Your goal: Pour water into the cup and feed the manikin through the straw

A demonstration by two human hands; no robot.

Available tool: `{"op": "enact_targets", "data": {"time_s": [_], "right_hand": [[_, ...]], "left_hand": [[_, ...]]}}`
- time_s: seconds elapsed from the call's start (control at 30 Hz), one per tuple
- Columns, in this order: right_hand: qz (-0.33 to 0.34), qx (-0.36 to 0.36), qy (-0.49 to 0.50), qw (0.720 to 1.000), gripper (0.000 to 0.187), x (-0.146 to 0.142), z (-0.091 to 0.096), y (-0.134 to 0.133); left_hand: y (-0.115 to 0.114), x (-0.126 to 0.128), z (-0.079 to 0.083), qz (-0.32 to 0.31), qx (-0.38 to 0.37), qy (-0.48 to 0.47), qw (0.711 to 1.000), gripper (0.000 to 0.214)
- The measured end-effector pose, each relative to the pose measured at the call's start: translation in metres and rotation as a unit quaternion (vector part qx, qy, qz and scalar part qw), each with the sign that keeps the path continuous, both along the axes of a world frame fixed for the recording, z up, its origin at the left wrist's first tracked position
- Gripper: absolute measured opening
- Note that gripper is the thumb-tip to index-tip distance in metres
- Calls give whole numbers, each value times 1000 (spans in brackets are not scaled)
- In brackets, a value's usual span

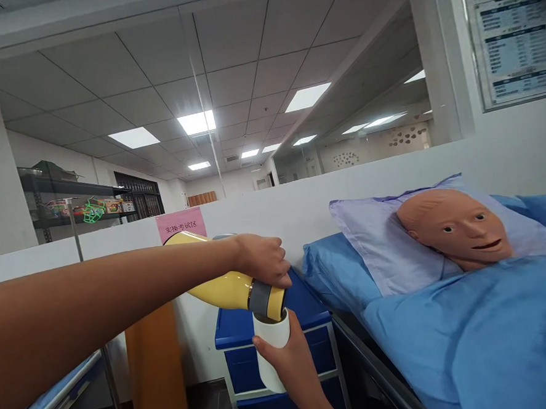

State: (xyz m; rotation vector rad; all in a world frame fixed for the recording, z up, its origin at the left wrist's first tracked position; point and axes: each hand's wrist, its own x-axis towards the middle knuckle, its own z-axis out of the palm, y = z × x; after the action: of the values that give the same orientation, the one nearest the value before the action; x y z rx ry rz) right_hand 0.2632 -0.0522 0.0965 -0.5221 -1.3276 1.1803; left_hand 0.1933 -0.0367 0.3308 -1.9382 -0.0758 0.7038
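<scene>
My left hand (262, 257) is wrapped round a yellow flask (222, 288) with a grey collar, tipped so its mouth points down into a white cup (273, 352). My right hand (294, 360) grips that cup from below and behind, holding it upright just under the flask's mouth. Both are held in the air in front of a blue bedside cabinet (307, 316). Whether liquid is flowing cannot be seen.
A training manikin (454, 227) lies on the right in a bed under a blue sheet (470, 334), its head on a lilac pillow (377, 241). A white partition wall (301, 206) with a pink sign (180, 224) runs behind. An orange wooden panel (156, 372) and another bed's edge (49, 403) stand at left.
</scene>
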Motion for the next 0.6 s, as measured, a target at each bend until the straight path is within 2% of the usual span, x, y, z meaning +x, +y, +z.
{"op": "enact_targets", "data": {"time_s": [0.27, 0.43, 0.5, 0.6], "right_hand": [[5, 11, -6, 1000, 49, 1, 4, 1], [10, 16, -7, 1000, 45, -1, 3, 1], [12, 17, -8, 1000, 45, -1, 3, 1], [15, 22, -6, 1000, 47, 0, 4, 1]], "left_hand": [[-2, 2, 5, 73, 20, 0, 997, 12], [-9, 9, 8, 165, 12, 17, 986, 22], [-11, 9, 10, 169, 7, 4, 986, 23], [-10, 3, 12, 122, 11, -20, 992, 20]]}}
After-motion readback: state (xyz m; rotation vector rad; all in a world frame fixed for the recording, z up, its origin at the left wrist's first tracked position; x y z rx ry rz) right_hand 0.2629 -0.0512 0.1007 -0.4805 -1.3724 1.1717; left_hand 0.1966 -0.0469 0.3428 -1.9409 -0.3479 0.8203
